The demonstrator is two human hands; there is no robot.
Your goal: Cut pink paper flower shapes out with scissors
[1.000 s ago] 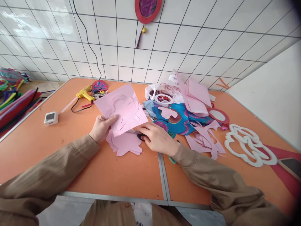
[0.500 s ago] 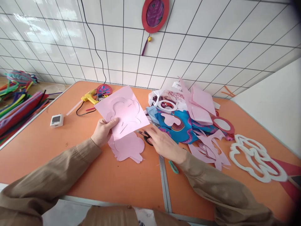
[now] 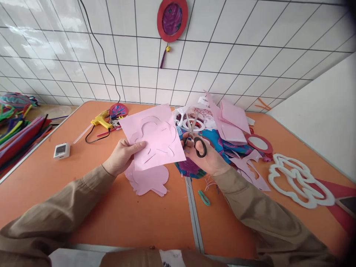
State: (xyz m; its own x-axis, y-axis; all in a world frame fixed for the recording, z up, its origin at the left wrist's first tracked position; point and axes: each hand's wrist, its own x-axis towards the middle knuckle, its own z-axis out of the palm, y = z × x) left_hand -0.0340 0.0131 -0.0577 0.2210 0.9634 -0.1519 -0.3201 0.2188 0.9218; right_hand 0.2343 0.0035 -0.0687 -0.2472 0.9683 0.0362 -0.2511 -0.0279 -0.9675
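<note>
My left hand (image 3: 122, 156) pinches the left edge of a pink sheet (image 3: 155, 137), its thumb lying on top. Curved outlines, apparently slits or drawn lines, run across the sheet, which is raised above the table. A pair of scissors (image 3: 200, 147) with black handles sits in my right hand (image 3: 210, 158), fingers through the loops. Its blades point up and stand slightly apart, to the right of the sheet and not touching it. Beneath the sheet, pink cut-out shapes (image 3: 150, 180) lie stacked on the orange table (image 3: 133, 218), partly covered.
A yellow glue gun (image 3: 101, 119) and a small white device (image 3: 61, 150) lie at left. Blue patterned fabric (image 3: 219, 142), folded pink sheets (image 3: 233, 124) and pink scraps (image 3: 251, 168) crowd the right side. White cloud-like outlines (image 3: 299, 181) lie at far right, a green loop (image 3: 204, 197) nearer.
My right hand has lifted the scissors from beside the cut-outs, and the blades now point upward. The pink sheet has turned slightly and shifted right. My view has shifted a little.
</note>
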